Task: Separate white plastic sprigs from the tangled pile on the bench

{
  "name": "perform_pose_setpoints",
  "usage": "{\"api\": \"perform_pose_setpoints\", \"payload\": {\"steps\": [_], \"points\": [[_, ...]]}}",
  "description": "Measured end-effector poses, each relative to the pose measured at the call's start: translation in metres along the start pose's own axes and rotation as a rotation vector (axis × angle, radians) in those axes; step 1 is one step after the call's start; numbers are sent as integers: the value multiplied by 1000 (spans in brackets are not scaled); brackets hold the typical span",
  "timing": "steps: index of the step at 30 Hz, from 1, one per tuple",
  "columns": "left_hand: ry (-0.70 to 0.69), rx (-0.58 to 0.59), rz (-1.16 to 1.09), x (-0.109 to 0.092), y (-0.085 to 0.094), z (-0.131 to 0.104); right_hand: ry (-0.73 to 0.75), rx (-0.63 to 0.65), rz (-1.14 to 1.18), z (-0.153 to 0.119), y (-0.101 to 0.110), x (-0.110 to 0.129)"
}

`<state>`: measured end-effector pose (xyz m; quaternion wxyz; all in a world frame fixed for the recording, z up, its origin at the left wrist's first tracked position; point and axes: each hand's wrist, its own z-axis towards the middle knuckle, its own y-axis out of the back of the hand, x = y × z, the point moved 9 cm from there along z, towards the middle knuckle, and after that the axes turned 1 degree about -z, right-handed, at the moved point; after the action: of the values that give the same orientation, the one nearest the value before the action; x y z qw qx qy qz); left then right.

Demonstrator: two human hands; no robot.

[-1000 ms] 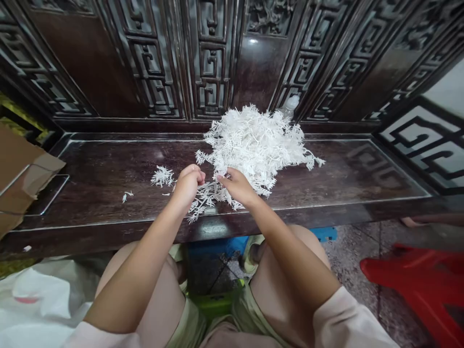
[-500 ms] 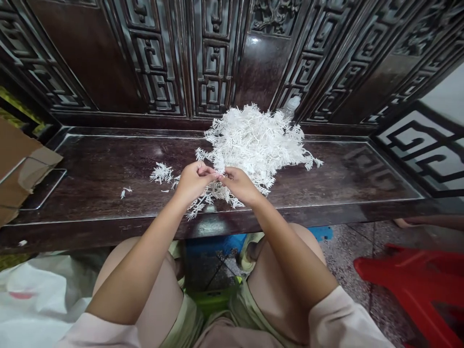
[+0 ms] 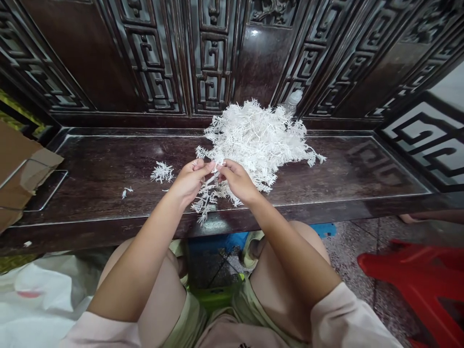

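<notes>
A white plastic sprig (image 3: 205,197) with needle-like tips hangs below my two hands, over the bench's front part. My left hand (image 3: 193,178) is closed on it, thumb and fingers pinched near its upper end. Close beside, my right hand (image 3: 235,178) pinches the same sprig's top with thumb and forefinger. The exact spot between the fingertips is partly hidden. Just behind the hands rises a big heap of white sprigs (image 3: 257,137). A small loose white cluster (image 3: 162,172) lies on the bench to the left.
The dark wooden bench (image 3: 108,159) has a carved back. A clear bottle (image 3: 293,100) stands behind the heap. At left are a cardboard box (image 3: 21,164), a metal wire frame (image 3: 54,193) and small white scraps (image 3: 126,192). A white bag (image 3: 43,290) and a red stool (image 3: 409,275) flank my legs.
Both hands have lifted slightly and turned, so the sprig now shows hanging below them. The left hand's fingers have shifted along it. The view has moved a little.
</notes>
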<state>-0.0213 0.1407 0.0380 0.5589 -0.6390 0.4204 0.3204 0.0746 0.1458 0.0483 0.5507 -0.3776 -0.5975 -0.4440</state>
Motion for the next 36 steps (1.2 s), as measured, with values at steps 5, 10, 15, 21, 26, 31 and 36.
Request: {"api": "perform_pose_setpoints", "payload": {"steps": [5, 10, 15, 21, 26, 31, 36], "points": [[24, 47, 130, 2, 0, 1, 15, 58, -101, -3, 1, 1], [-10, 57, 347, -3, 1, -2, 20, 40, -308, -3, 6, -1], [-60, 49, 486, -6, 0, -4, 24, 3, -421, -3, 6, -3], [-105, -48, 284, -4, 2, -1, 56, -63, -278, -1, 6, 1], [52, -92, 24, 11, 0, -2, -7, -38, 16, -1, -2, -5], [133, 28, -104, 1, -1, -4, -97, -105, 190, 2, 19, -15], [-18, -165, 5, -33, 44, 2, -125, -105, 88, 11, 32, -19]]}}
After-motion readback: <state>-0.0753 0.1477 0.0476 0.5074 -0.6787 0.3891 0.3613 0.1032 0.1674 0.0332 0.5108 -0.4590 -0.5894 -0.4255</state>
